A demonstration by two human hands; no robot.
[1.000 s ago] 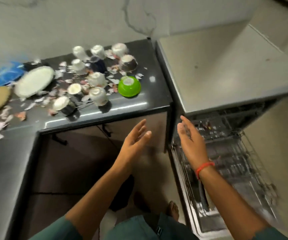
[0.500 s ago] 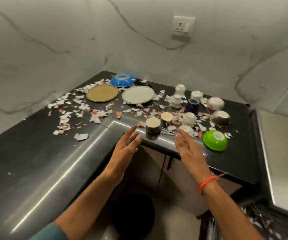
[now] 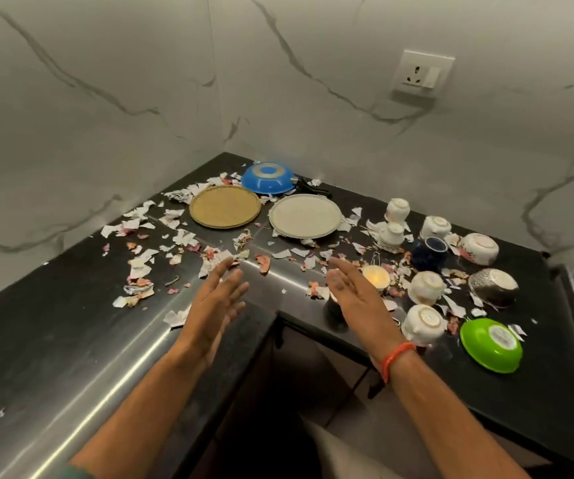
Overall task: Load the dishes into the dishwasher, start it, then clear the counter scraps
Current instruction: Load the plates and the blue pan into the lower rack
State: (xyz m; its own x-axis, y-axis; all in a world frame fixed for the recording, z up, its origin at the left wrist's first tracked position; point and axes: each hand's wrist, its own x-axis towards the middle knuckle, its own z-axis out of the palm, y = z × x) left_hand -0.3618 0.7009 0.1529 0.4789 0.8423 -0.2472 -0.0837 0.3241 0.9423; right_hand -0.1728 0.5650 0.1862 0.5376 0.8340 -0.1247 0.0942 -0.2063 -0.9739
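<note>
Both hands are extended over the black corner counter (image 3: 53, 340), fingers straight, grasping nothing: left hand (image 3: 214, 305), right hand (image 3: 354, 299). Paper scraps (image 3: 147, 257) litter the counter. The tan plate (image 3: 225, 206) and white plate (image 3: 305, 216) lie near the wall; upturned cups (image 3: 425, 286) and a green bowl (image 3: 491, 344) stand to the right.
</note>
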